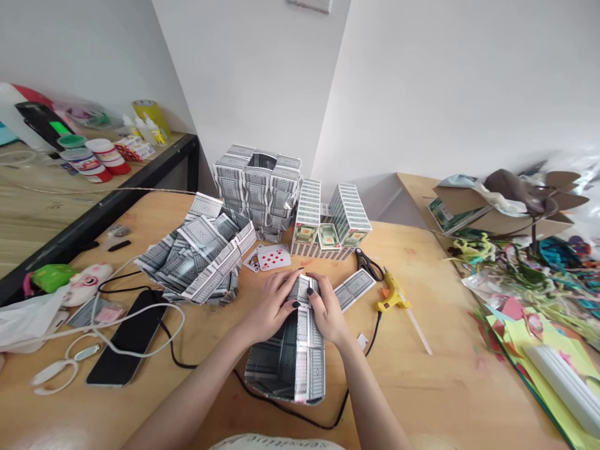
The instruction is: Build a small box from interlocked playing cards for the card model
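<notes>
In front of me on the table stands a box-like structure made of playing cards [310, 362], their patterned backs outward. My left hand [274, 305] lies over its far left corner, fingers closed on the card edge. My right hand [327, 309] grips the far right side, thumb on top and fingers over the outer face. Both thumbs have dark nails. Just right of my right hand lies a strip of joined cards [355, 289]. A yellow glue gun [392, 294] with a clear glue stick rests farther right, beside black scissors [369, 265].
Behind stand a larger card structure [257, 194], a slanted card piece [199, 253] and stacked card boxes [307, 215]. Loose cards [274, 257] lie between. At left are a black phone [126, 344] and a white cable [154, 306]. Colored paper [529, 337] lies right; a black cord crosses the front.
</notes>
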`<state>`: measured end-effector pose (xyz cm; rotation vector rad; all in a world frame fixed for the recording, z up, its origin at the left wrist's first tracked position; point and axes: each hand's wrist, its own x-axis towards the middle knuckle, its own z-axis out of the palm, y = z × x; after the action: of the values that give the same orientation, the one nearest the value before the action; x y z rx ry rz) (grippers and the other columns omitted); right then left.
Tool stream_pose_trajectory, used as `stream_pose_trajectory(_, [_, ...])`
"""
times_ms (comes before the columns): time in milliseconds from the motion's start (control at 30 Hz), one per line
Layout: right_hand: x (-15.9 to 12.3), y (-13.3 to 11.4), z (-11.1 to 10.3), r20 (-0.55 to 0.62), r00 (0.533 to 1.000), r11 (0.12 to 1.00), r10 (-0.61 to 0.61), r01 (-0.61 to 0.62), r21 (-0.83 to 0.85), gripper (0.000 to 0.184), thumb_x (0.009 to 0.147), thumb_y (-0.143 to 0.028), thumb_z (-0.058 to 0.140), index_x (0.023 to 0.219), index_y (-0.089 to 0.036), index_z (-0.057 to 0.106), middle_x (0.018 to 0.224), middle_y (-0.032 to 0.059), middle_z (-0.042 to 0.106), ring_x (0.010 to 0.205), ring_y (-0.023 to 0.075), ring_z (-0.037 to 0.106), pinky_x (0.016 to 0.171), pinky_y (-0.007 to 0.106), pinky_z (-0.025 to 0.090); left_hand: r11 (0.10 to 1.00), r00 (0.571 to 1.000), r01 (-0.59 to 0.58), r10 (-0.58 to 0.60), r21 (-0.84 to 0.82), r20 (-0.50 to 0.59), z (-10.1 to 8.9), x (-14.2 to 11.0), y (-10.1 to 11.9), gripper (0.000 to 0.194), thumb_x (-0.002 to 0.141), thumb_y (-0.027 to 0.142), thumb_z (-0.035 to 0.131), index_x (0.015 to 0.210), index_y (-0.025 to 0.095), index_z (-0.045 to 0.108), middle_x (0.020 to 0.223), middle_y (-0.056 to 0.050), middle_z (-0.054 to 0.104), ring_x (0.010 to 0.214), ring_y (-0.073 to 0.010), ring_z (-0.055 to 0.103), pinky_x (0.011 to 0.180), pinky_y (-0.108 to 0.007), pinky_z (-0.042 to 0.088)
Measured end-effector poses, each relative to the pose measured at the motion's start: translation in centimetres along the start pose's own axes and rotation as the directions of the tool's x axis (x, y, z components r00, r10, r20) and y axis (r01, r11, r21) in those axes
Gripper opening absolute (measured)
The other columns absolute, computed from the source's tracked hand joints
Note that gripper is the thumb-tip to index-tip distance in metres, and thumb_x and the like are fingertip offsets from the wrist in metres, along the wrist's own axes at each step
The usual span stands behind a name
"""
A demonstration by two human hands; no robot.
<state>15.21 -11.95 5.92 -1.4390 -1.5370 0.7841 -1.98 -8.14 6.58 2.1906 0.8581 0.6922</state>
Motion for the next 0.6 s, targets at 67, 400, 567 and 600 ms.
stream_pose_trajectory(67, [0.0, 0.3, 0.0, 0.015, 1.0, 1.0, 0.011, -0.012, 0.022, 0.034, 0.086, -0.025, 0.035, 0.118, -0.02, 0.046, 0.114, 0.0083, 0.051, 0.11, 0.0203, 0.047, 0.096, 0.038, 0.036, 0.999, 1.0, -0.004, 0.004, 0.053, -0.003, 0.0, 0.3, 0.3, 0.057, 0.089, 0.045, 0.031, 0.14, 0.029, 0.013, 0.132, -0.009, 0.036, 0.122, -0.0237, 0.032, 0.102, -0.041, 0.028])
stream_pose_trajectory(400, [-0.3, 1.9, 0.4, -0.024, 0.95, 0.911, 0.31, -0.29, 0.292, 0.05, 0.083, -0.049, 0.042, 0.125, -0.023, 0.046, 0.131, 0.0053, 0.046, 0.123, 0.0218, 0.039, 0.104, 0.04, 0.026, 0.964, 0.999, 0.04, -0.04, 0.261, -0.007, -0.5, 1.2, 1.2, 0.055, 0.083, 0.046, 0.045, 0.134, 0.033, 0.031, 0.128, -0.006, 0.045, 0.12, -0.0282, 0.035, 0.102, -0.052, 0.019])
stream_pose_trajectory(567, [-0.5, 2.5, 0.5, -0.005, 0.944, 0.875, 0.33, -0.304, 0.376, 0.048, 0.084, -0.051, 0.039, 0.12, -0.023, 0.053, 0.129, 0.0031, 0.05, 0.119, 0.0223, 0.043, 0.104, 0.04, 0.026, 0.893, 0.891, 0.338, -0.406, -0.298, -0.204, 0.8, -0.5, -2.2, 0.048, 0.088, 0.043, 0.033, 0.132, 0.024, 0.034, 0.131, -0.009, 0.044, 0.122, -0.0228, 0.038, 0.103, -0.042, 0.028])
stream_pose_trajectory(600, [-0.5, 2.7, 0.6, -0.007, 0.948, 0.879, 0.317, -0.291, 0.379, 0.049, 0.084, -0.051, 0.039, 0.121, -0.023, 0.052, 0.128, 0.0032, 0.051, 0.12, 0.0221, 0.042, 0.105, 0.04, 0.025, 0.824, 0.863, 0.376, -0.478, -0.423, -0.163, 1.4, -0.9, -2.7, 0.047, 0.088, 0.044, 0.032, 0.129, 0.022, 0.038, 0.129, -0.009, 0.046, 0.121, -0.0222, 0.04, 0.102, -0.04, 0.029])
